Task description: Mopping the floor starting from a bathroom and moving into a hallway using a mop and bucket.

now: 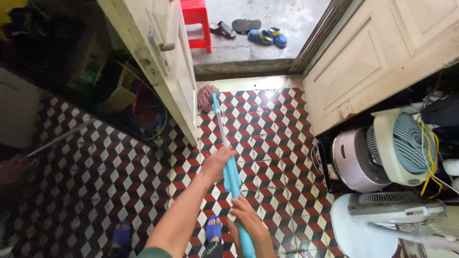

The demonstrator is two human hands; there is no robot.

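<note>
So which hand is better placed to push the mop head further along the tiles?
Probably the left hand: it grips the blue mop handle higher up, nearer the mop head. The right hand holds the lower end, closer to the body.

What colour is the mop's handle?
Light blue mop handle, with a silver upper pole, seen from the head camera.

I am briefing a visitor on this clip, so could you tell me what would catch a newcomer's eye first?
First the blue mop handle at centre, gripped by the left hand above and the right hand below, its pinkish mop head by the doorstep. Next the red, black and white patterned floor, then the fans stacked at right.
</note>
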